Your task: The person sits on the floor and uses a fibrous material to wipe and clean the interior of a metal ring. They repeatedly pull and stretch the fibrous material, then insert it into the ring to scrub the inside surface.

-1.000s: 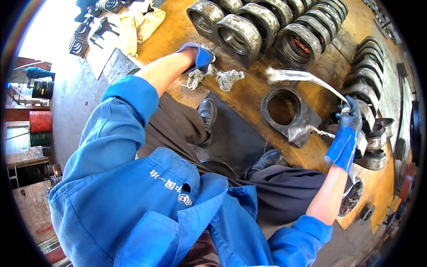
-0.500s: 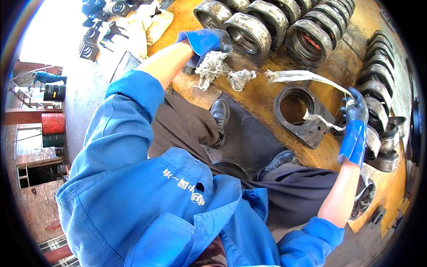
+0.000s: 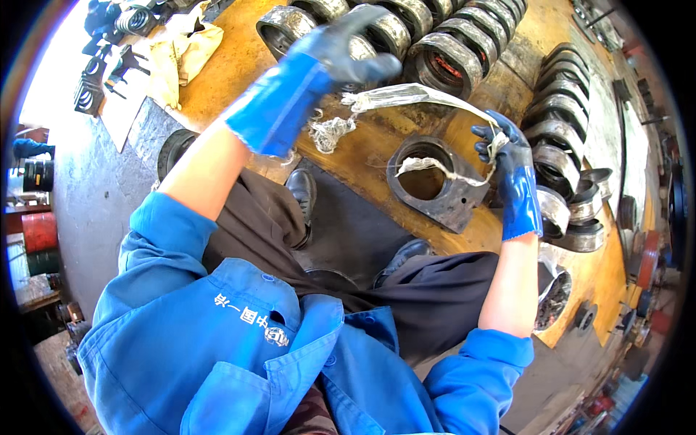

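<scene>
Both my hands wear blue gloves. My left hand (image 3: 330, 58) is raised over the yellow workbench (image 3: 362, 156) and grips one end of a frayed white cloth strip (image 3: 406, 94). The strip stretches across to my right hand (image 3: 507, 163), which pinches its other end, with a loose tail curling down. Below the strip lies a dark metal bearing housing (image 3: 435, 190) with a round bore, flat on the bench. A tangle of white threads (image 3: 330, 132) hangs under my left wrist.
Rows of grey metal rings (image 3: 435, 43) stand along the back of the bench, and more stacked rings (image 3: 562, 156) sit at the right. Crumpled cloth (image 3: 185, 51) and dark parts (image 3: 98, 80) lie at the far left. My shoes (image 3: 303, 192) rest below the bench edge.
My left hand has risen and swung right, pulling the strip taut toward my right hand. The right hand has lifted slightly above the housing.
</scene>
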Action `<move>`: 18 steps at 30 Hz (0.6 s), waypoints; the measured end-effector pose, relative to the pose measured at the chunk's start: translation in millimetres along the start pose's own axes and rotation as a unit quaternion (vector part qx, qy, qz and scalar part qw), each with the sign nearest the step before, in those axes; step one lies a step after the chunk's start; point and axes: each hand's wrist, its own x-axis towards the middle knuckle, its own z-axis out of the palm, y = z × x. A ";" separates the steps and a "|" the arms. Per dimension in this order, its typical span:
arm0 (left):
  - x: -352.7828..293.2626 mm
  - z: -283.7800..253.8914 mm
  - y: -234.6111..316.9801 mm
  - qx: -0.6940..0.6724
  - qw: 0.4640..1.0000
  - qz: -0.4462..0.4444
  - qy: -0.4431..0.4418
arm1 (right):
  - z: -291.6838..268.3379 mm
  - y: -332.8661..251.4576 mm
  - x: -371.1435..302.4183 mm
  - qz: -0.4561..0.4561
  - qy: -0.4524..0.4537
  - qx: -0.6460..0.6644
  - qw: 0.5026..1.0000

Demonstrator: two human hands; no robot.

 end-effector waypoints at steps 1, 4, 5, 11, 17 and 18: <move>0.7 12.3 17.8 -0.024 0.997 -0.033 -0.062 | -3.9 0.0 -1.5 -0.003 -0.022 0.023 0.999; -10.6 35.2 53.8 -0.107 0.978 -0.089 -0.154 | 28.1 -11.5 -9.4 -0.047 -0.040 0.034 0.998; -11.2 43.0 59.6 -0.178 0.963 -0.087 -0.182 | 35.7 -15.8 -7.2 -0.051 -0.051 0.058 0.996; -46.2 101.8 97.8 -0.422 0.874 -0.112 -0.214 | 51.4 -2.2 27.6 -0.079 -0.129 0.375 0.914; -41.2 118.4 54.1 -0.576 0.738 -0.240 -0.255 | 68.2 -5.2 22.7 -0.094 -0.210 0.464 0.855; -38.8 113.0 57.2 -0.607 0.697 -0.317 -0.212 | 66.2 -7.3 16.3 -0.103 -0.188 0.447 0.869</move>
